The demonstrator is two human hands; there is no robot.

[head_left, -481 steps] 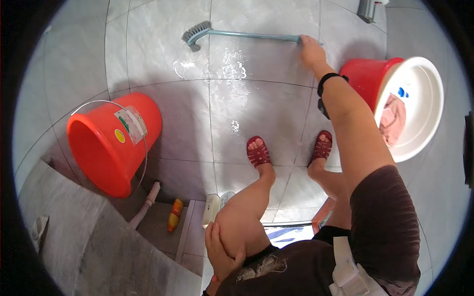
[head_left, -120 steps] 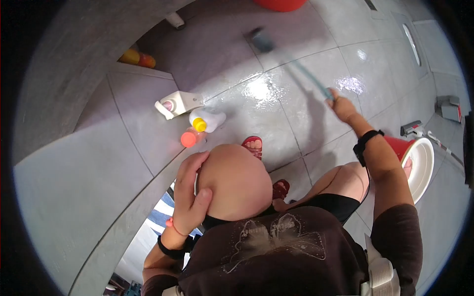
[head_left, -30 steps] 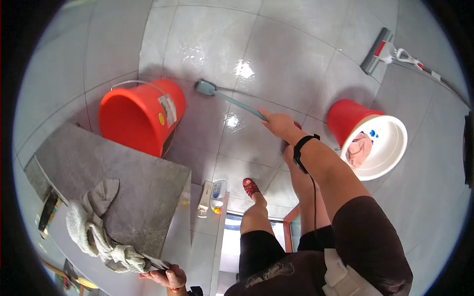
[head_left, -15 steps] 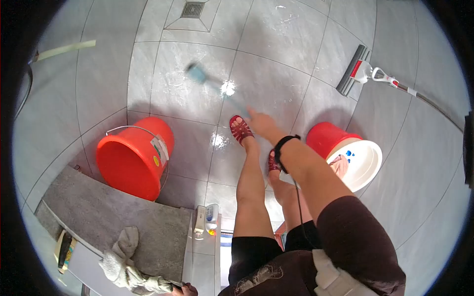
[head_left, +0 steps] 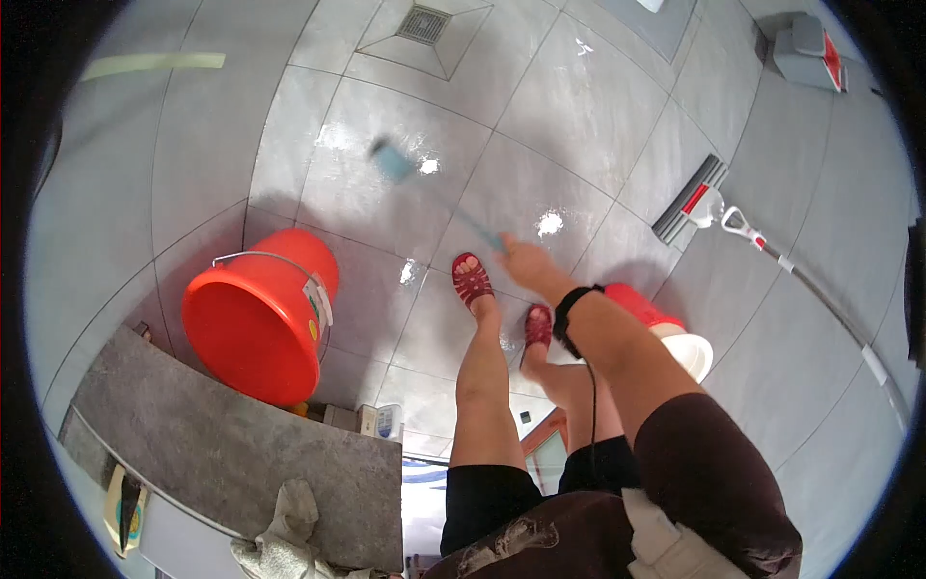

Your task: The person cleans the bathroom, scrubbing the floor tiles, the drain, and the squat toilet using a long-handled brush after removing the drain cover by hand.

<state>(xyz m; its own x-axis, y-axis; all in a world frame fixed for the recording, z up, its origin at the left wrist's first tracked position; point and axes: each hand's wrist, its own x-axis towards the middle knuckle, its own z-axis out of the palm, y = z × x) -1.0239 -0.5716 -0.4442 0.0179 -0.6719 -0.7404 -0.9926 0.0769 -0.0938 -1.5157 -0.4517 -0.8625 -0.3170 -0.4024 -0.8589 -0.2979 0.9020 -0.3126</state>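
Observation:
My right hand (head_left: 529,262) is closed around the thin handle of a light-blue long-handled brush (head_left: 392,161). The brush head is blurred by motion and lies over the wet grey floor tiles (head_left: 386,106), ahead and to the left of my feet. A black strap with a cord circles my right wrist. My left hand is out of sight below the lower edge; a grey-white cloth (head_left: 289,516) hangs there over the stone counter (head_left: 231,434).
An orange-red bucket (head_left: 253,323) is on the left beside the counter, near small bottles (head_left: 388,421). To the right are a red bucket (head_left: 637,305) with a white basin (head_left: 693,355) and a sponge mop (head_left: 693,200) against the wall. A floor drain (head_left: 424,24) sits ahead.
The view has shifted and turned a little. The brush head has moved slightly, still in my right hand. My left hand, earlier at the bottom edge near the cloth, has left the view.

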